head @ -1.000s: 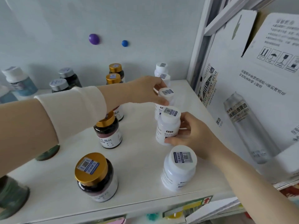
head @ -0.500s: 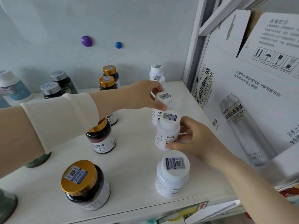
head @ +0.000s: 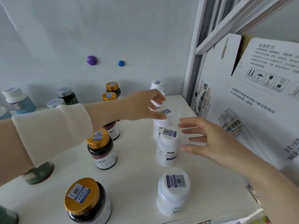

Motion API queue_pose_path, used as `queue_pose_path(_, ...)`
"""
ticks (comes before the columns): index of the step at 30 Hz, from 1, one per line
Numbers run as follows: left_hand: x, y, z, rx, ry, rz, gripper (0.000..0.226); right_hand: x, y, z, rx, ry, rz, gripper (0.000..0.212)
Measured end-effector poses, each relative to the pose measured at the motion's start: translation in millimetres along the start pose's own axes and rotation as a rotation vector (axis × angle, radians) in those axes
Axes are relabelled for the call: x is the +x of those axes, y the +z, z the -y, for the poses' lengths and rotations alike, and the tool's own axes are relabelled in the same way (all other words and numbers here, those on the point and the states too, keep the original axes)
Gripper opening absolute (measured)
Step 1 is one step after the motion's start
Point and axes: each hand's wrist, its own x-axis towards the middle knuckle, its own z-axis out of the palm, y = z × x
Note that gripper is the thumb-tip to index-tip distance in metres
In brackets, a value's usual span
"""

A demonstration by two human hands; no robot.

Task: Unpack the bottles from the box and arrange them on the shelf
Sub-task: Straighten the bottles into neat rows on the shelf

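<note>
Currently, capped white bottles [head: 167, 147] stand on the shelf [head: 137, 160]; right hand [head: 215, 143] fingers apart, left hand [head: 139, 107] grip unclear.

This looks like a stockroom or small shop. A white shelf [head: 137, 167] fixed to a slotted metal upright [head: 194, 70] carries rows of white bottles [head: 167, 147] and gold-capped dark jars [head: 102, 151]. Every cap has a code sticker. A printed beer carton [head: 258, 118] stands just beside the shelf.

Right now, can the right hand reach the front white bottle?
Probably yes: the right hand hovers open just past the front white bottle, and nothing stands between them.
</note>
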Motion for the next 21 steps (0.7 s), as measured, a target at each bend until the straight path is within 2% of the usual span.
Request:
queue_pose_path(2,1.2,-17.3,-2.4,0.057,0.016,-0.052,0.039,9.3,-16.4,9.5,-0.087,-0.032,-0.073,0.053)
queue_pose_path(5,10.3,-42.5,-4.1,0.289,0.046,-0.105,0.045,33.8,-33.2,22.1,-0.333,-0.039,-0.151,0.056)
queue_pose_path(10,46.3,-58.8,9.9,0.979,0.012,0.03,0.054,83.4,-32.1,25.6,-0.783,0.012,-0.099,0.056)
queue_pose_path(12,61.8,-55.8,15.7,1.126,0.003,0.064,0.056,98.5,-27.9,24.2,-0.986,0.008,-0.068,0.05)
queue_pose_path(14,77.0,-54.6,22.5,1.087,0.019,0.051,0.057,112.4,-26.1,20.2,-1.072,-0.001,-0.043,0.048)
queue_pose_path(16,89.8,-54.6,28.9,0.835,0.025,0.018,0.059,123.5,-25.7,14.6,-1.013,0.008,0.001,0.055)
queue_pose_path(18,98.4,-51.6,34.3,0.523,0.0,-0.019,0.064,129.8,-23.1,10.3,-0.816,0.046,0.055,0.069)
queue_pose_path(21,108.3,-43.0,43.6,0.259,-0.066,-0.049,0.072,132.6,-12.9,3.9,-0.462,0.078,0.081,0.075)
